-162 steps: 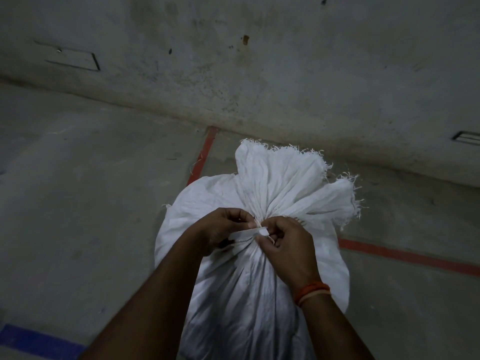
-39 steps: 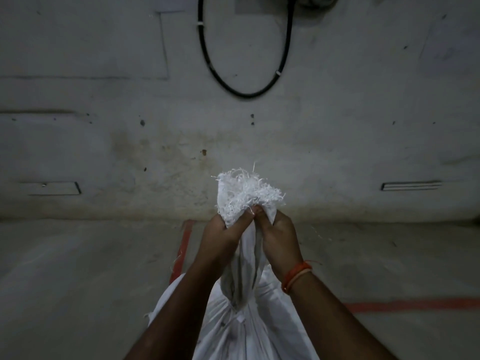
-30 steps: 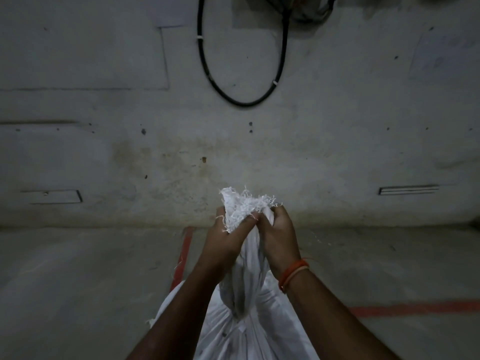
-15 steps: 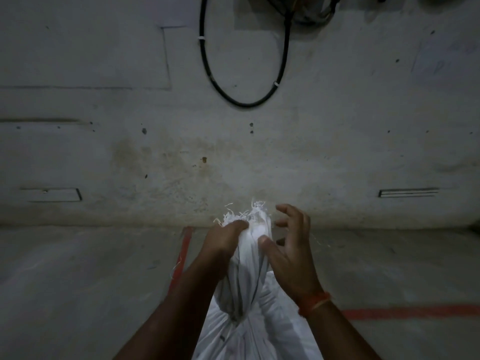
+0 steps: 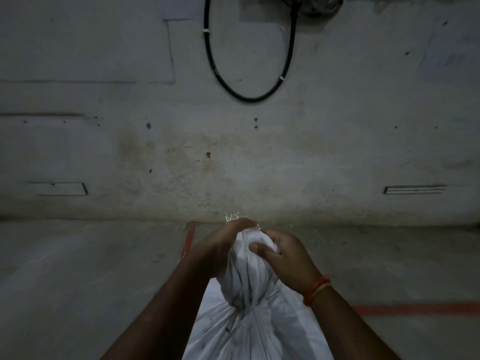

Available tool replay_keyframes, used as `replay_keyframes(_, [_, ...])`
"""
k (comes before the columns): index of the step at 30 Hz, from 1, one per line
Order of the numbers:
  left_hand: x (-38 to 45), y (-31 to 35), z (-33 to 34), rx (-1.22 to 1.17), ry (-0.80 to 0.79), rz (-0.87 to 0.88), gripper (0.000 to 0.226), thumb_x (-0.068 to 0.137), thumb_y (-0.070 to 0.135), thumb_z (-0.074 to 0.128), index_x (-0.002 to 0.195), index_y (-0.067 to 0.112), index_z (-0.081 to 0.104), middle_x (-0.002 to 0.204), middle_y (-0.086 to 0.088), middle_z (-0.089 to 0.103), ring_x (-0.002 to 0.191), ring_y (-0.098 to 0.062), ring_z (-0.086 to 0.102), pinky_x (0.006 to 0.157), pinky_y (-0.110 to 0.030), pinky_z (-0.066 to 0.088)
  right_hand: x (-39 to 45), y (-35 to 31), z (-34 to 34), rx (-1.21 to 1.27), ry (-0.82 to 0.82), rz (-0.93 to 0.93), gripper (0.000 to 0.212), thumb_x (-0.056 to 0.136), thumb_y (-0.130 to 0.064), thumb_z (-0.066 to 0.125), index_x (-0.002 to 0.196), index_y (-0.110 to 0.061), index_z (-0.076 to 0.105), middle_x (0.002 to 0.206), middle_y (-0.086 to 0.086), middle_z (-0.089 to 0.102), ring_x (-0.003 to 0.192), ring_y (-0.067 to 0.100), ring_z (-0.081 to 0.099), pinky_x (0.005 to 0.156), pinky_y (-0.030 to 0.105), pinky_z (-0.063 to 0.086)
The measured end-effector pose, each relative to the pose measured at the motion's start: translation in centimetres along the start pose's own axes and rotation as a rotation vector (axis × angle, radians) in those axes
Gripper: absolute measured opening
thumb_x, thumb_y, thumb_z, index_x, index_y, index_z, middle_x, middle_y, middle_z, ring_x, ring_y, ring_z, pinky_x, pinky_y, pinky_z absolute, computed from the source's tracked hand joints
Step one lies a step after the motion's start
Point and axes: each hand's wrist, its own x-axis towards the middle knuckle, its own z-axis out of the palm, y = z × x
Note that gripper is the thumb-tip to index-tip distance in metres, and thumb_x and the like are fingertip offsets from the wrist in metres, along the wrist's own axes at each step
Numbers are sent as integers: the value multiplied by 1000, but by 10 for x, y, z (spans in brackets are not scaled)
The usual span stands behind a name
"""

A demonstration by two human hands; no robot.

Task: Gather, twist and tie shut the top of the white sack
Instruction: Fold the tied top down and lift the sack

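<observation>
The white sack (image 5: 262, 331) stands on the floor at the bottom centre. Its neck is cinched by a thin tie (image 5: 248, 309), and the gathered top (image 5: 246, 271) rises above it as a bunched column. My left hand (image 5: 220, 252) wraps the left side of that top and folds over its frayed end, of which only a few threads show. My right hand (image 5: 285, 258) grips the right side, thumb pressed into the cloth. An orange band circles my right wrist.
A grey concrete wall (image 5: 233, 152) stands close behind the sack, with a black cable loop (image 5: 246, 97) hanging on it. Red painted lines (image 5: 415, 309) cross the concrete floor to the right and behind the sack.
The frayed end that stuck up between my hands has been pushed down and covered. My right hand, open half a second ago, has closed on the gathered top. Both hands have lowered.
</observation>
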Motion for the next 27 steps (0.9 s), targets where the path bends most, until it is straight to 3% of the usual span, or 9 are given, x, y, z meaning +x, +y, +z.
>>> replay_keyframes(3, [7,-15,-15,135,91,114,65,80,67,67,110,9,71,109,-11,75,98,-25,74,93,-42,58,1,5,6,-4,59,9,19,90,-34,68,106,-25,74,96,-7,77,90,3,71,84,38,59])
replay_keyframes(5, [5,-31,-24,331,297,275,101,61,88,66,133,19,47,135,-3,57,117,-21,62,101,-45,53,2,8,5,8,104,28,23,90,-35,67,109,-24,74,98,-8,77,91,2,72,85,38,59])
replay_keyframes(7, [-1,-48,-33,535,439,584,98,64,84,66,140,34,31,145,5,39,130,-14,48,106,-38,45,4,10,4,-2,129,31,22,90,-35,67,108,-24,74,96,-9,77,89,2,72,83,39,60])
replay_keyframes(10, [-5,-57,-36,830,259,868,97,74,70,71,151,30,29,156,9,24,147,-11,24,114,-26,30,7,8,6,-57,135,11,19,92,-36,65,102,-23,74,89,-7,76,82,3,71,78,37,59])
replay_keyframes(13, [-7,-55,-28,788,108,841,88,76,51,81,149,25,39,150,6,37,130,24,21,102,4,22,8,4,9,-89,127,-39,21,94,-38,61,103,-23,74,92,-9,76,86,0,70,79,30,58])
replay_keyframes(15, [-6,-52,-28,650,73,790,68,79,33,84,139,22,53,129,15,57,117,30,35,96,4,31,9,6,9,-73,123,-33,21,95,-39,60,102,-25,75,94,-11,76,88,-3,69,80,24,57])
replay_keyframes(19, [0,-45,-33,430,-85,614,40,84,26,81,122,23,69,114,7,75,106,-7,70,92,-31,58,10,5,6,64,111,27,49,94,-52,54,76,-9,71,68,6,70,63,5,63,63,25,50])
replay_keyframes(22, [2,-42,-34,453,-106,543,23,86,28,78,107,19,75,102,1,79,94,-15,76,84,-35,61,11,2,4,162,50,94,47,99,-39,51,58,-19,59,47,-10,60,46,-5,51,52,11,40])
replay_keyframes(27, [6,-41,-31,489,-83,436,39,89,45,70,91,7,76,88,-11,79,81,-26,77,77,-46,62,18,7,2,167,-118,238,55,96,-58,45,68,-13,60,61,7,56,55,16,51,58,27,42])
